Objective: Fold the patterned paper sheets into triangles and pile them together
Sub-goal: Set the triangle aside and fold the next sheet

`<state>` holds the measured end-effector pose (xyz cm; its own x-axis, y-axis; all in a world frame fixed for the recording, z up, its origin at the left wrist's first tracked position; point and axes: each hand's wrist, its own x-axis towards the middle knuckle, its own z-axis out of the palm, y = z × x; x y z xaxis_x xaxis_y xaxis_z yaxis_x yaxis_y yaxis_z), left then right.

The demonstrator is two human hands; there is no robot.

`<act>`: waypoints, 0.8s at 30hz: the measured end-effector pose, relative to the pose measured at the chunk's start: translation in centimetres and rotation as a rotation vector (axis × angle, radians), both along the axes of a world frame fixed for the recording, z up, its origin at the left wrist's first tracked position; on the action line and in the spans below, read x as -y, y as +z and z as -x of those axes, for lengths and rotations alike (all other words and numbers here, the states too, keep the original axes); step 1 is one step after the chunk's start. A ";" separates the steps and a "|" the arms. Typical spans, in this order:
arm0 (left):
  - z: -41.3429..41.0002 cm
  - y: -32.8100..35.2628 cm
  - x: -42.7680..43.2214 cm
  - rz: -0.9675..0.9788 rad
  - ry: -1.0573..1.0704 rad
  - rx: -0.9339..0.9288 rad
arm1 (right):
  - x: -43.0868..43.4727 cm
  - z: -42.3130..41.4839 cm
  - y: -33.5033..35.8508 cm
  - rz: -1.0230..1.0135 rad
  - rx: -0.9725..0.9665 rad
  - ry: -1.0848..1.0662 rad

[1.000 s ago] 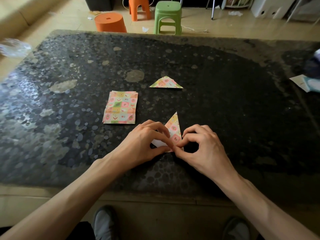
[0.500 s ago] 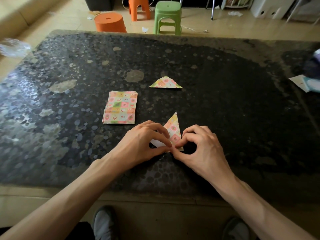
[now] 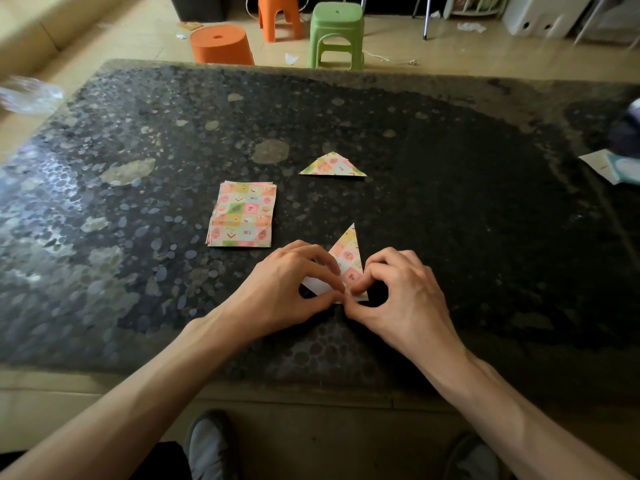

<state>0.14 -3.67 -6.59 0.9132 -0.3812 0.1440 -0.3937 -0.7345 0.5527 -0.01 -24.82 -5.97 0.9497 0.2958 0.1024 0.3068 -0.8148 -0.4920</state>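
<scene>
Right hand: thumb now sits slightly further left along half-folded sheet near edge, closer to left hand.

I have my left hand and right hand close together near the front of the tabletop, both pinching the half-folded triangle. Just beyond my left hand lies the stack of sheets, flat and low. Farther out, straight ahead, sits the finished triangle, with a lane of bare surface between it and the stack. To my right the dark tabletop runs bare as far as some papers at its right edge. To the left it runs bare to the clear plastic at the far corner.
</scene>
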 end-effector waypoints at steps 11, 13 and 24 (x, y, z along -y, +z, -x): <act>-0.2 0.1 -0.3 -0.007 -0.018 -0.027 | 0.1 -0.1 -0.2 -0.029 -0.007 0.021; -0.2 0.2 -0.4 -0.019 -0.022 -0.026 | 0.3 -0.2 -0.4 -0.033 0.001 0.028; -0.1 0.4 -0.4 -0.023 -0.022 -0.032 | 0.2 -0.1 -1.3 -0.036 -0.024 0.024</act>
